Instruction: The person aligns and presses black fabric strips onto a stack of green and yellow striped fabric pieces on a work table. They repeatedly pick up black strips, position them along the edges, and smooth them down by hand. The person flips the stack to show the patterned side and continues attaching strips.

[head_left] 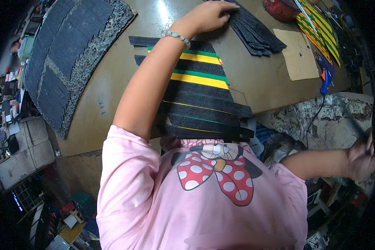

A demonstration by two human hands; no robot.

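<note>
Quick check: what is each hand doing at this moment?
Left hand: flat, fingers on the pile of dark strips, gripping nothing.
Right hand: at the picture's dark edge; open or closed cannot be told.

No clear packages, labels, signs or screens on the table [112,96]. Nearest candidate: a flat tan cardboard sheet [299,54], rectangular, unprinted, lying near the table's right edge. Off the table's left edge, a cluttered shelf [8,96] holds small boxes and paper bits, too blurred to tell apart.
</note>
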